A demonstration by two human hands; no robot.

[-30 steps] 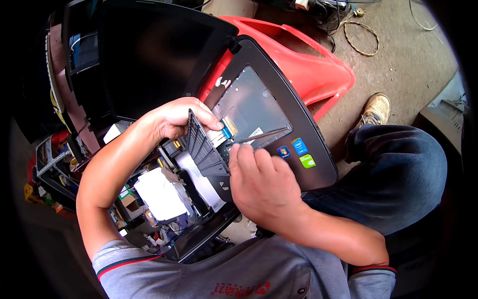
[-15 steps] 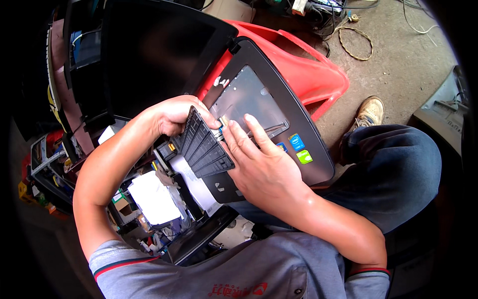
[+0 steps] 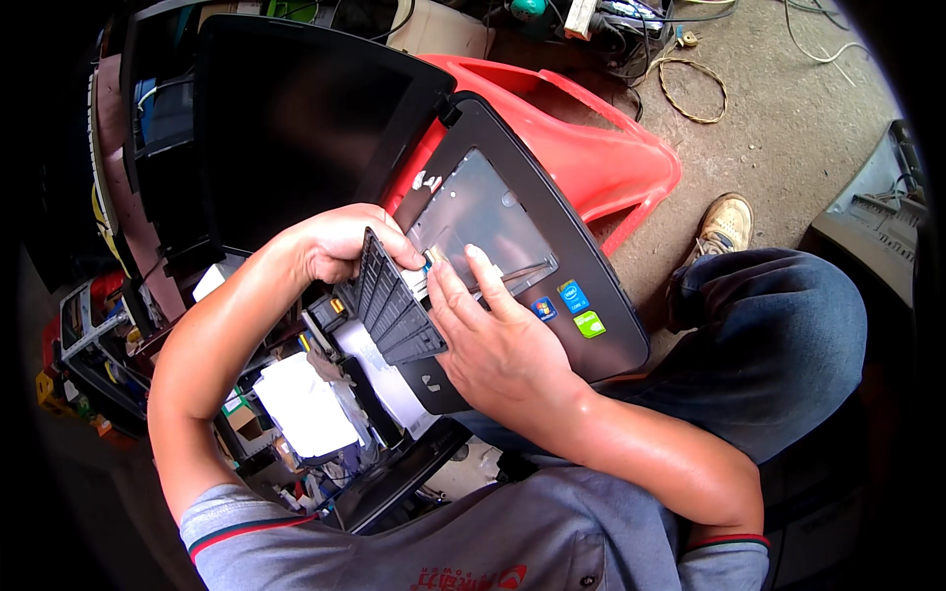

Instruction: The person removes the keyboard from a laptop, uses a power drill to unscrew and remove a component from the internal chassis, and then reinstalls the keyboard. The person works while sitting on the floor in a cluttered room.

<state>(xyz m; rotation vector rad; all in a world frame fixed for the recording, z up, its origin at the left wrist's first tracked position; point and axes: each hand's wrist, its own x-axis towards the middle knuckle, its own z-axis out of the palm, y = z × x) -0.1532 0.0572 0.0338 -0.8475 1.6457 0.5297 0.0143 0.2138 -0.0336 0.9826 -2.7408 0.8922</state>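
An open black laptop (image 3: 581, 286) lies across my lap with its screen (image 3: 296, 128) tilted back. Its black keyboard panel (image 3: 394, 305) is lifted out of the deck and stands on edge. My left hand (image 3: 340, 241) grips the panel's far end. My right hand (image 3: 498, 340) rests on the deck beside it, fingertips at the small cable and connector (image 3: 429, 261) under the panel. The bare metal keyboard tray (image 3: 483, 212) shows where the panel sat.
A red plastic chair (image 3: 581, 148) stands behind the laptop. Stacked laptop parts and white papers (image 3: 301, 409) fill the left side. Coiled wire (image 3: 695, 89) and cables lie on the concrete floor. My shoe (image 3: 724, 227) and jeans-clad knee (image 3: 778, 335) are at right.
The keyboard panel has tipped further up on edge. My right hand's fingers slid toward the connector beneath it. The view shifted slightly.
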